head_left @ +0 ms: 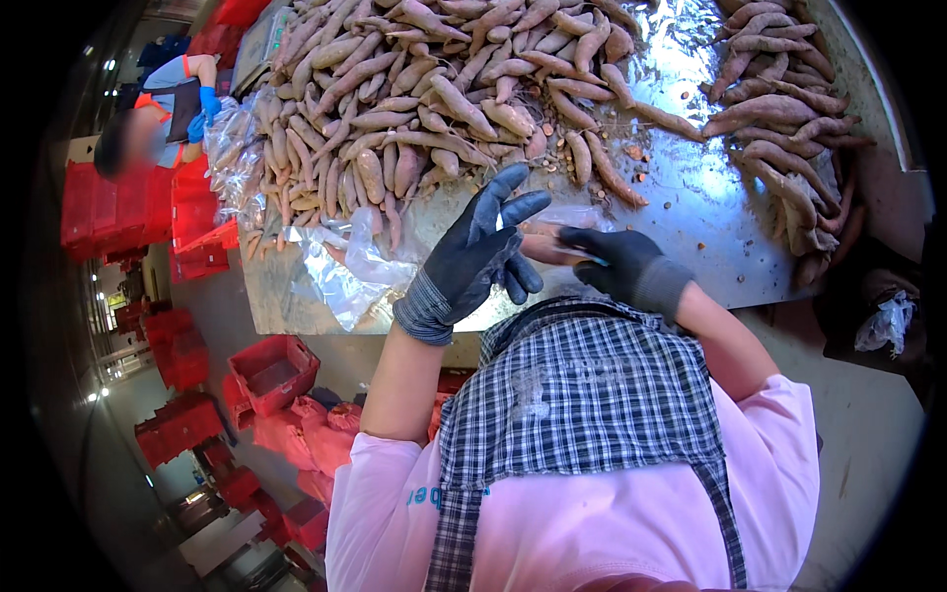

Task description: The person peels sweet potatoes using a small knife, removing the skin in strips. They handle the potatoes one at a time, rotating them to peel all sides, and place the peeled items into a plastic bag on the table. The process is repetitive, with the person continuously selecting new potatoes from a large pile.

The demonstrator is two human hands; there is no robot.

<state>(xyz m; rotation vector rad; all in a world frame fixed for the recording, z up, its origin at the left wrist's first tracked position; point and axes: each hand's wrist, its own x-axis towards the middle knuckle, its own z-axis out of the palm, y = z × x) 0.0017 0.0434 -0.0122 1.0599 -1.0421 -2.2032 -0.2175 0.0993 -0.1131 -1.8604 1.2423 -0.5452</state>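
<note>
Head view: both hands gloved, black w/ grey cuffs. L hand [473, 247] has fingers spread, palm partly turned to R; small whitish bit by its fingers, can't tell what. R hand [633, 266] clamped on a pinkish tuber [543, 249], which sits betw. the two hands, above near part of metal surface [725, 242]. Big tuber pile [424, 99] far & L, smaller tuber heap [779, 118] far R. Crumpled clear plastic [345, 281] at near L edge. Co-worker [178, 99] far L, nr red crates [116, 207].
</note>
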